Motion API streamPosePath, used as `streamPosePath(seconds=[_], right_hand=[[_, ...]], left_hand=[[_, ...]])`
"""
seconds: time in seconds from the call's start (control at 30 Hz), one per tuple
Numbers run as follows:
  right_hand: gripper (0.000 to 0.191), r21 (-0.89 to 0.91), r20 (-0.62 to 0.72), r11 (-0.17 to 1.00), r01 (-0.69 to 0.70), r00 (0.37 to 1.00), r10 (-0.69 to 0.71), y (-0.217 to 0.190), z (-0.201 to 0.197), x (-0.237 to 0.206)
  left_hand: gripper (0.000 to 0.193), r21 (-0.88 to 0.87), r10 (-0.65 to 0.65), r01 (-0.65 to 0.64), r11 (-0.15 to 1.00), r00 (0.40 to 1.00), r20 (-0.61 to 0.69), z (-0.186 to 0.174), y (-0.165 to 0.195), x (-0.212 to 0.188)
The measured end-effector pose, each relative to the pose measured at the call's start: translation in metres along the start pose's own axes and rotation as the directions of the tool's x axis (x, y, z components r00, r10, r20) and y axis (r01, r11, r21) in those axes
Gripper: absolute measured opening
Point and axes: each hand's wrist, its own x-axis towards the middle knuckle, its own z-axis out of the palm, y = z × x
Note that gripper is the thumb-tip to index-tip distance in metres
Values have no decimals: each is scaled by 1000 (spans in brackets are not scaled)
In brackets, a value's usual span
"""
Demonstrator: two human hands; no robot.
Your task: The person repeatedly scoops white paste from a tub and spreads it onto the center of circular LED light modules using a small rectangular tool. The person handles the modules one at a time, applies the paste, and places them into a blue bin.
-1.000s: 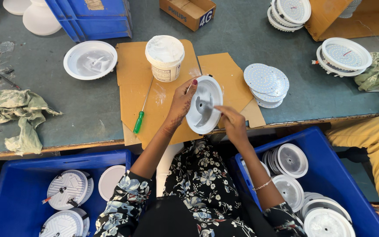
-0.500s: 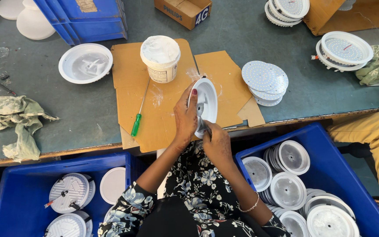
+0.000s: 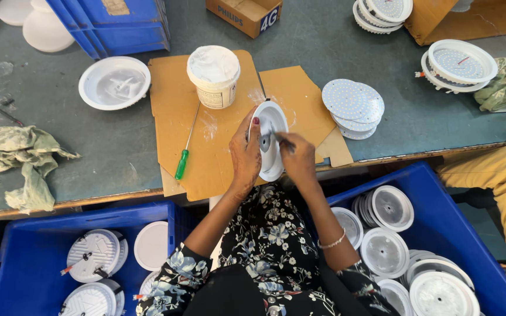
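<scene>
A grey-green workbench with a worn wooden front edge stands under even, soft light.

The white round lamp housing is a shallow dish-shaped shell with a broad flat rim and a darker recessed centre. It is tipped up nearly on edge, its hollow face turned towards the person's right, above the brown cardboard sheet at the near edge of the grey-green workbench. The left hand grips its left rim, while the right hand presses a thin tool into the centre.
</scene>
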Motion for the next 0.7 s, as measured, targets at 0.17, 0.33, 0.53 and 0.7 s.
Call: streamPosePath(seconds=[0.17, 0.33, 0.53, 0.7], right_hand=[[29, -79, 74, 997, 21, 997, -15, -8, 4, -40], [30, 15, 252, 990, -143, 958, 135, -20, -9, -53], [22, -11, -40, 1000, -24, 999, 24, 2, 2, 9], [36, -242, -38, 952, 185, 979, -200, 1, 31, -8]], left_hand=[[47, -68, -63, 59, 996, 996, -56, -3, -9, 2], [45, -115, -61, 55, 992, 997, -52, -7, -18, 1], [44, -109, -21, 13, 994, 997, -70, -5, -19, 0], [45, -96, -52, 44, 994, 995, -81, -5, -17, -3]])
